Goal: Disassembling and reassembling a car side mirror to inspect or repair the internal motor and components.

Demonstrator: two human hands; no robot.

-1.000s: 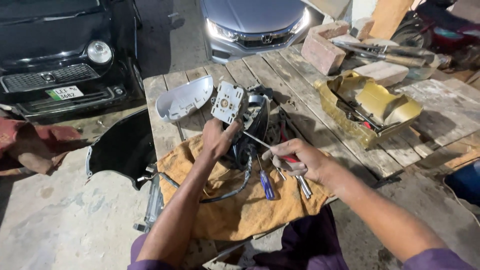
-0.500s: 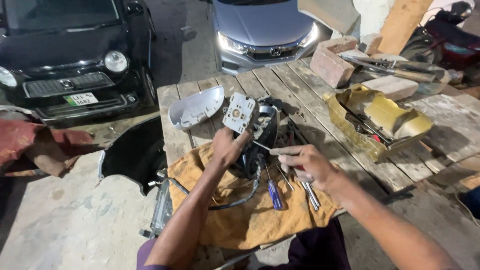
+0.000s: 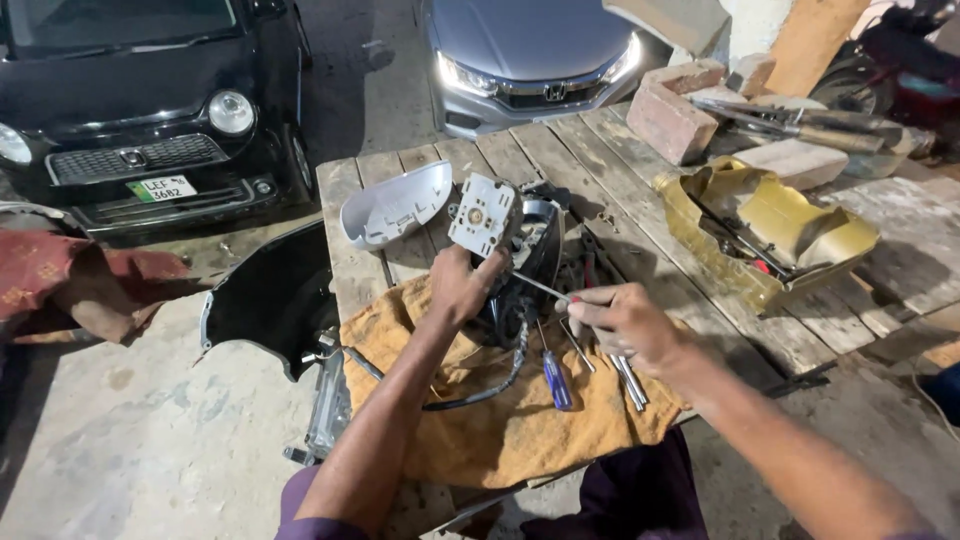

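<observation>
Left hand (image 3: 462,285) clamped on mirror assembly (image 3: 505,235) at frame centre, right hand (image 3: 625,322) pinching screwdriver (image 3: 540,288), blue-handled screwdriver (image 3: 556,378) on orange cloth (image 3: 520,425) below, white mirror cover (image 3: 393,205) left, yellow housing (image 3: 765,225) right, black car (image 3: 140,100) upper left.

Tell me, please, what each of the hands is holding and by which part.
The left hand grips the black side-mirror assembly low on its housing, under the white square plate. The right hand pinches a thin metal screwdriver at its handle end.

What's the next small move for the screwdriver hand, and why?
Probably ease the screwdriver tip into the mirror assembly: the right hand aims the shaft there, and the left hand props up the white motor plate.
</observation>
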